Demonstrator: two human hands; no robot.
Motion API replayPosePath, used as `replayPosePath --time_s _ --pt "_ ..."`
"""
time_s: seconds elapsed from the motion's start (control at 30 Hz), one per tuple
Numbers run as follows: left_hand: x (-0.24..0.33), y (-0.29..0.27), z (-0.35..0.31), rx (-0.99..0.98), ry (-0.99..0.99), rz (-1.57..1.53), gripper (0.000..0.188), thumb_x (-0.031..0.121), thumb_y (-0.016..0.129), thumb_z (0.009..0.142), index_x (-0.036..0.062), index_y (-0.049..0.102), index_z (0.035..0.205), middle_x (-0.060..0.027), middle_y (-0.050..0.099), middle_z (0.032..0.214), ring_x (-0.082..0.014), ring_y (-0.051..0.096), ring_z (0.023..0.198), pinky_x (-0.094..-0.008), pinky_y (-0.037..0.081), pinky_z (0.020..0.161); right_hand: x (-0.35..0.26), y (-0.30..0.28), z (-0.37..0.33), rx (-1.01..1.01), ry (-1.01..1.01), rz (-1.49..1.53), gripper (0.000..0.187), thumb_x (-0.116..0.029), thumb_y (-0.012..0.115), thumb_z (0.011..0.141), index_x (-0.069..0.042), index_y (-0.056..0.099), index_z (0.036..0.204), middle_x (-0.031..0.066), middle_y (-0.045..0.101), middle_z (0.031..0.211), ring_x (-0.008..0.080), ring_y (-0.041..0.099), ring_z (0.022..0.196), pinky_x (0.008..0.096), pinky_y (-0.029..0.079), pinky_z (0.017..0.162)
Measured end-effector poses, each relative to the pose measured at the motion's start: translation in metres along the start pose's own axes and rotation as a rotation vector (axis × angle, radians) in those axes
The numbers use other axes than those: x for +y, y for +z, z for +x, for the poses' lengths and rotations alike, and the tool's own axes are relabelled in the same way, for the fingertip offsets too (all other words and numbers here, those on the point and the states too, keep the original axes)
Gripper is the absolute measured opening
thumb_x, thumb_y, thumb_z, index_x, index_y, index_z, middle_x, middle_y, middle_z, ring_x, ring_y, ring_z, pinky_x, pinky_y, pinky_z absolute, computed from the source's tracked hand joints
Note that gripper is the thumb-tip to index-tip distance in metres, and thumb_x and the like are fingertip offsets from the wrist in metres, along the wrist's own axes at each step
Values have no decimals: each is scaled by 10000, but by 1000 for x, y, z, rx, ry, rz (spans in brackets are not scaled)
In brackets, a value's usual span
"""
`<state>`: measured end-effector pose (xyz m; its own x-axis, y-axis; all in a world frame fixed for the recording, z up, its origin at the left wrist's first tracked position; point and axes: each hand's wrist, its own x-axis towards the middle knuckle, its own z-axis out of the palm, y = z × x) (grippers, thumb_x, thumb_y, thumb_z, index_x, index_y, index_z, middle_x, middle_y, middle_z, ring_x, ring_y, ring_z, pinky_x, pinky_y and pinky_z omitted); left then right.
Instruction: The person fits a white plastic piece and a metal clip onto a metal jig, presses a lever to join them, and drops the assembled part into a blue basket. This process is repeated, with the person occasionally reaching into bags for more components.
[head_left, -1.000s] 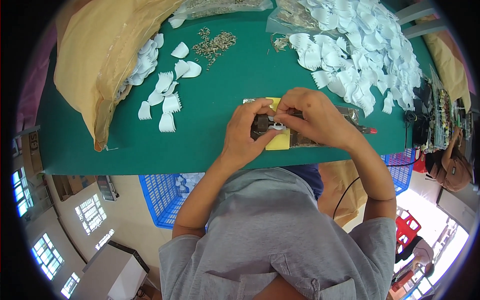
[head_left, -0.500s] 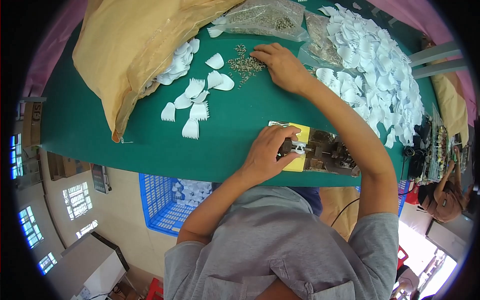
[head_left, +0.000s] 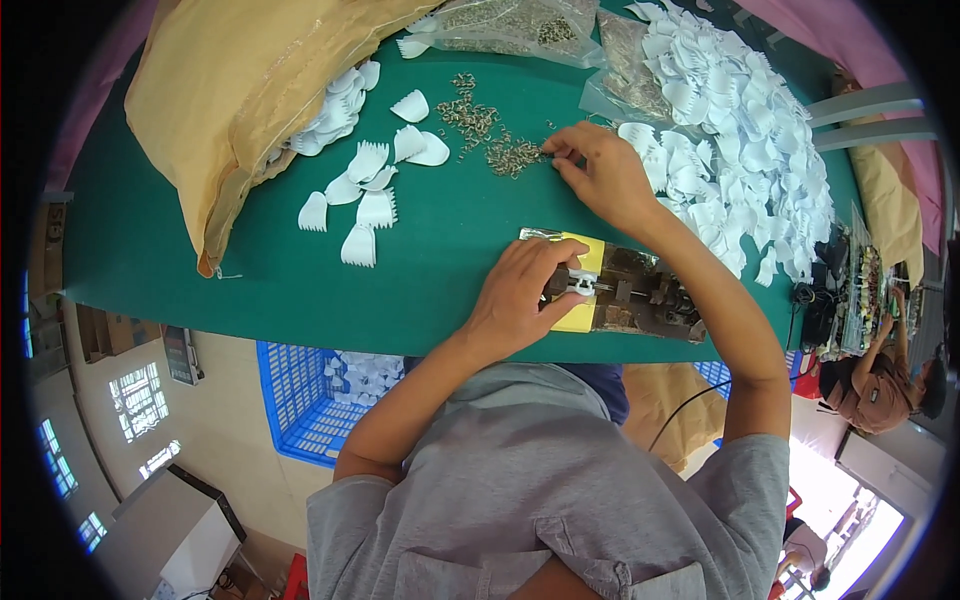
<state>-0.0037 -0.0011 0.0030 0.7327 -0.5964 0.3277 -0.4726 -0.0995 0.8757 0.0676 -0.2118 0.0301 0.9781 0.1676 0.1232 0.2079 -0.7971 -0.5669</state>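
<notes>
Two hands on the job. Our left hand (head_left: 512,300) has thumb and index finger closed around one small white part (head_left: 581,285), which sits on one dark metal fixture (head_left: 630,300) at the near edge of the green desk (head_left: 450,230). We see one yellow plate (head_left: 597,252) on the fixture, under the part. Our right hand (head_left: 612,178) is out past the fixture, fingers bunched, tips at the edge of the metal bits (head_left: 514,157). Can't tell if we have a bit pinched.

Bits lie in two adjoining clusters, too many to count. Left of them we count about nine loose white toothed pieces (head_left: 377,208), some overlapping; the nearest may be two stacked. Further left, one big brown paper bag (head_left: 230,110), more white pieces in its mouth. Beyond the bits, two clear plastic bags (head_left: 510,28) with small contents. Far right, one large heap of white pieces (head_left: 745,150), uncountable.

Below the desk we have two blue baskets (head_left: 280,395): left one holds white pieces, right one mostly hidden. Two other people (head_left: 870,390) show at the right edge.
</notes>
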Motion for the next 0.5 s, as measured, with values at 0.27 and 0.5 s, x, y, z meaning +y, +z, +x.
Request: replayPosePath --time_s 0.27,0.5 --pt "2 -1 -1 -23 15 -15 543 122 821 850 92 566 1329 -103 664 1114 -326 622 1049 -441 457 974 1 8 0 77 -33 -136 108 -145 730 912 -67 756 981 112 698 941 331 694 898 439 561 769" --pt "4 0 -3 18 27 3 531 125 852 837 80 607 1306 -86 703 1101 -295 648 1040 -413 486 949 6 -26 -19 55 292 353 146 -136 699 972 -1 731 929 91 759 1020 179 743 841 340 565 728"
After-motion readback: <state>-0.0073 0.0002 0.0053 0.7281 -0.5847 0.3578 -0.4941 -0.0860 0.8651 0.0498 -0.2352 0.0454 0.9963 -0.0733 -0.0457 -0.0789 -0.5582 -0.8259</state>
